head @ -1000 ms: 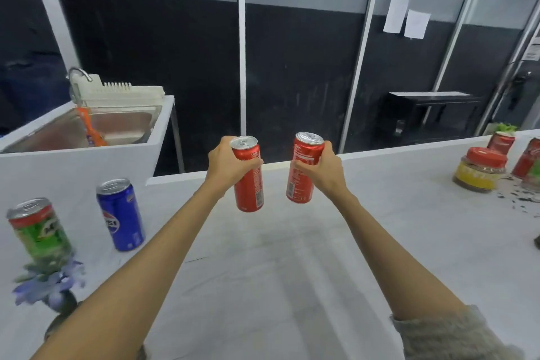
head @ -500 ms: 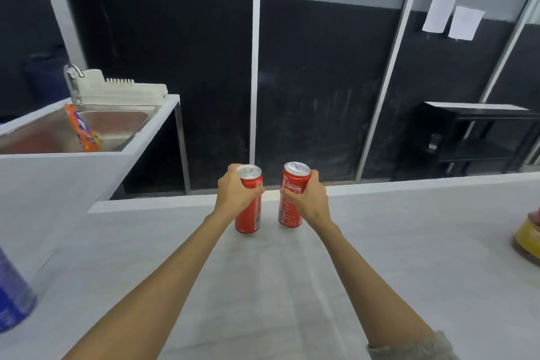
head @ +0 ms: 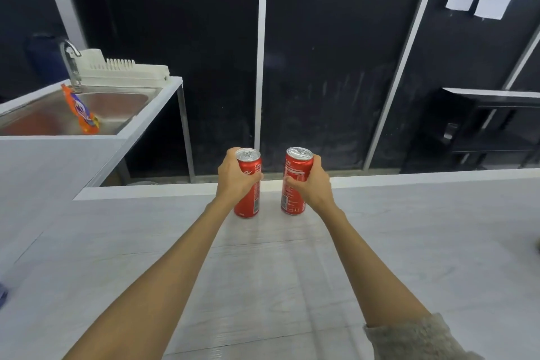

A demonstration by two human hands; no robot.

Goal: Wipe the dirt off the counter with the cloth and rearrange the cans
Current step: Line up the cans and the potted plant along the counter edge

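Both hands, left hand (head: 238, 177) and right hand (head: 312, 184), grip red cola cans (head: 247, 187) (head: 295, 181) upright at the bench's (head: 409, 242) far edge (seemingly lining them up side by side).

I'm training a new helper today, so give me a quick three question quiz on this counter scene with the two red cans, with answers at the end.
1. True or false: each hand grips its own red can.
2. Multiple choice: the orange pouch lies A) on the counter, B) in the sink, C) on the black shelf.
3. Fill in: both cans stand ____ near the counter's far edge.

Key:
1. True: the left hand wraps the left can; the right hand wraps the right can.
2. B: the orange pouch lies in the sink.
3. Upright, apart from each other, on the counter.
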